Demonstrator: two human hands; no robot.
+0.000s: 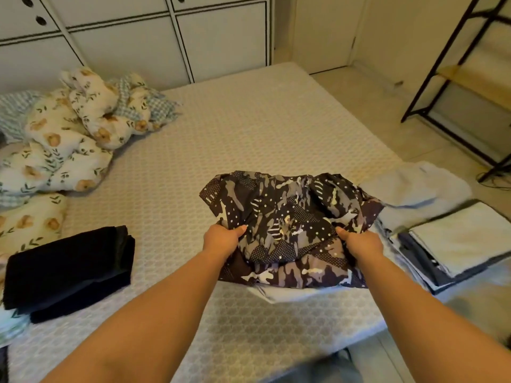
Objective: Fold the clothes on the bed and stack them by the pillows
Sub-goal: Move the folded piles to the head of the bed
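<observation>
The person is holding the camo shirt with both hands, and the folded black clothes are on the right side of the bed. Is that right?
Not quite. Both the left hand and right hand do grip the camo shirt, but the head view shows the folded black clothes on the left side of the bed, not the right.

Bare mattress (221,139) ahead; bunched quilt (69,139) far left, folded black stack (69,269) near left.

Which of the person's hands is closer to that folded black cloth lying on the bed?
The left. The left hand grips the camouflage garment on the side facing the folded black cloth. The right hand grips the garment's other side, farther away.
</observation>
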